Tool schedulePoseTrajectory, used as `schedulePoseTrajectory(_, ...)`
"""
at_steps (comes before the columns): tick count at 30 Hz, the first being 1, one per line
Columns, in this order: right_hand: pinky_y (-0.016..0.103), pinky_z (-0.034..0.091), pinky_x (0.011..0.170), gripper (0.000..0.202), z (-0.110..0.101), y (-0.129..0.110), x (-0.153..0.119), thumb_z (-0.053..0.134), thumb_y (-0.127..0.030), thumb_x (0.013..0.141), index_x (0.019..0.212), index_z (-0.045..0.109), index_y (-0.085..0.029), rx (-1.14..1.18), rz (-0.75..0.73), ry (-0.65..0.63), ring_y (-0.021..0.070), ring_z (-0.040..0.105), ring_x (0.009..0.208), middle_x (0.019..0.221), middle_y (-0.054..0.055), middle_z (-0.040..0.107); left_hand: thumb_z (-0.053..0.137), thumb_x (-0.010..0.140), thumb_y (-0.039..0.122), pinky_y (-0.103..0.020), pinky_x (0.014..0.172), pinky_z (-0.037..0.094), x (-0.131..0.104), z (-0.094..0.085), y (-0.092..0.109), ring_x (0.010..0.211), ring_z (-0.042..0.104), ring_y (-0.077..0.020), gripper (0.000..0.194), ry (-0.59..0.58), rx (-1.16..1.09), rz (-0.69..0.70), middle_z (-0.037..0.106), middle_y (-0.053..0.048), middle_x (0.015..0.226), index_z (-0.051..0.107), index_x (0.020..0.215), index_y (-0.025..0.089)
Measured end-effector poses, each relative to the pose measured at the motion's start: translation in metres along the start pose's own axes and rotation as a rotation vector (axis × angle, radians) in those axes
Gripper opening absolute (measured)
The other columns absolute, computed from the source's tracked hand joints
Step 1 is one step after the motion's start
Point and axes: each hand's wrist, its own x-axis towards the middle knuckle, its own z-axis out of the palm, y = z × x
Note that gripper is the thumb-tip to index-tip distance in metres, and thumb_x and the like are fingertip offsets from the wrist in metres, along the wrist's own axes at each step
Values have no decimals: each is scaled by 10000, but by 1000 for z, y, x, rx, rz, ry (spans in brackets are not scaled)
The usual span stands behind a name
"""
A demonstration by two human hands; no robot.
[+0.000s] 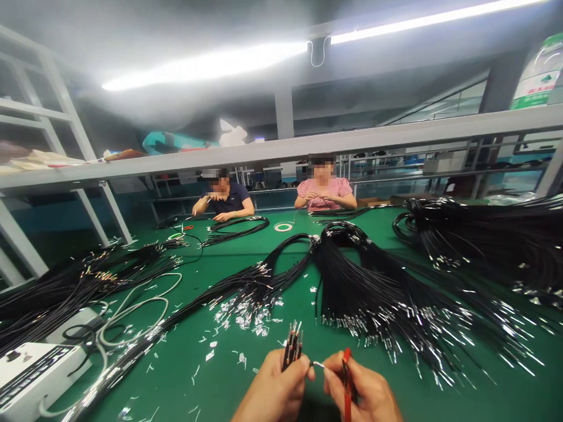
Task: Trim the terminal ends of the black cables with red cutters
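My left hand [281,384] is closed around a small bundle of black cables [292,346], whose stripped, coppery ends point up. From its thumb and forefinger one cable end [317,364] with a pale, silvery tip sticks out to the right. My right hand [363,390] grips a red-handled tool [348,381], held upright between the fingers; its working end is hidden. The right thumb and fingertips are at that cable's tip. Just beyond both hands, a large fan of black cables [352,281] with silvery ends lies on the green table [246,390].
Foil scraps [246,316] litter the table. At left are a white box-shaped device [39,375], a looped grey cord [132,310] and more black cables [101,275]. A tape roll [284,227] lies farther back. Two people sit opposite, below a shelf [264,149].
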Motion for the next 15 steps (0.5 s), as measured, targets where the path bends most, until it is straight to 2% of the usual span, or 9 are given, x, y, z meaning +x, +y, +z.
schedulePoseTrajectory(3, 191, 327, 364, 258, 3, 3, 3, 459, -403, 802, 695, 533, -180, 252, 175, -46, 69, 418, 366, 544, -30, 524, 497, 738, 486, -194, 303, 86, -3, -4, 3, 291, 106, -29, 300, -84, -5, 42, 211, 142, 367, 477, 688, 191)
schedulePoseTrajectory(5, 162, 274, 311, 259, 3, 6, 5, 477, -422, 792, 715, 515, -178, 414, 249, -86, 38, 394, 308, 558, -35, 546, 487, 757, 456, -202, 325, 100, -4, -3, 4, 310, 131, -36, 286, -92, 82, 75, 235, 130, 378, 499, 691, 179)
schedulePoseTrajectory(9, 134, 250, 290, 266, -1, 7, 6, 526, -442, 762, 743, 516, -178, 515, 261, -59, 20, 408, 289, 583, -34, 579, 542, 727, 361, -208, 439, 213, -1, 3, 0, 457, 284, -63, 250, 62, 374, 259, 360, 69, 489, 546, 632, 129)
schedulePoseTrajectory(12, 133, 260, 304, 271, -2, 5, 5, 553, -445, 745, 745, 530, -175, 502, 264, -39, 11, 400, 297, 590, -35, 583, 533, 720, 315, -219, 493, 248, 1, 4, -3, 515, 307, -83, 206, 184, 447, 266, 365, 59, 526, 526, 637, 128)
schedulePoseTrajectory(15, 146, 270, 315, 285, -1, 3, 4, 549, -459, 742, 749, 537, -175, 526, 279, -30, 12, 388, 301, 608, -28, 593, 520, 726, 302, -220, 501, 257, 0, 3, -3, 521, 314, -89, 188, 232, 465, 270, 362, 60, 532, 511, 647, 132)
